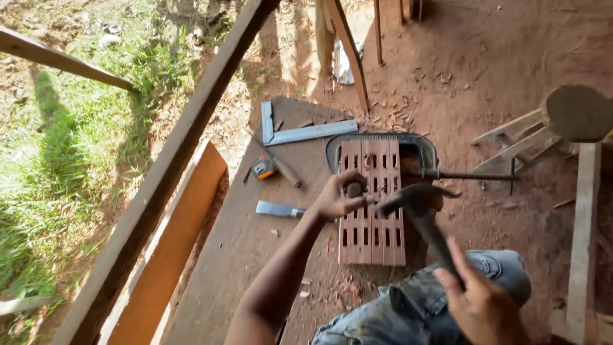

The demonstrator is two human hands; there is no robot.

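— Gripping anything, that left hand [337, 199]?

— Yes. Its fingers are curled tight round a chisel handle [354, 190], held upright over the slotted wooden pieces [371, 203]. The handle's top shows as a dark round end just past the thumb.

— And the right hand [480, 305]?

— Closed round the shaft of a claw hammer [421, 214], low in the view above a denim-clad knee [504, 268]. The hammer head hangs in the air just right of the chisel, not touching it.

— Where do those slotted pieces sit?

— Side by side on a dusty workbench [236, 249], squeezed together by a G-clamp [408, 144] whose frame wraps their far end; its screw rod sticks out to the right.

— Anything else on the bench?

— A steel try square [300, 131] lies beyond the clamp. Nearer the left hand are a tape measure [263, 168] and a second chisel [278, 209] lying flat, its blade pointing left. Wood chips are scattered near the bench's front edge.
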